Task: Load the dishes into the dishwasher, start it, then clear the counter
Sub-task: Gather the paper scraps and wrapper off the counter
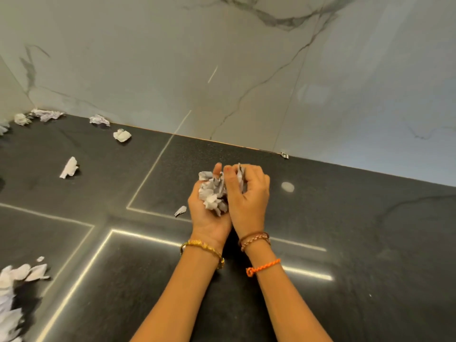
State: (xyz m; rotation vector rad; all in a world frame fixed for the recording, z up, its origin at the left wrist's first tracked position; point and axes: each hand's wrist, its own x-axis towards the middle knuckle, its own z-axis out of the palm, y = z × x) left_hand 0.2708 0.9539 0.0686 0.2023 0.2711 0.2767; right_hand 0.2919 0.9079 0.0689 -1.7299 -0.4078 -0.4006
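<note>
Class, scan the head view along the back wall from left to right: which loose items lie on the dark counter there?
Crumpled white paper ball in the corner → flattened crumpled paper wad → crumpled paper against the wall → white paper ball → tiny paper scrap at the wall edge.

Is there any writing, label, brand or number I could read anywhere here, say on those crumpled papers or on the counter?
None can be read.
Crumpled paper wad, held between the left hand and right hand: grey marks only, too blurred to tell if they are print.
Loose paper scraps on the dark counter: no legible text.
Marble wall: veins only, no sign or label.
</note>
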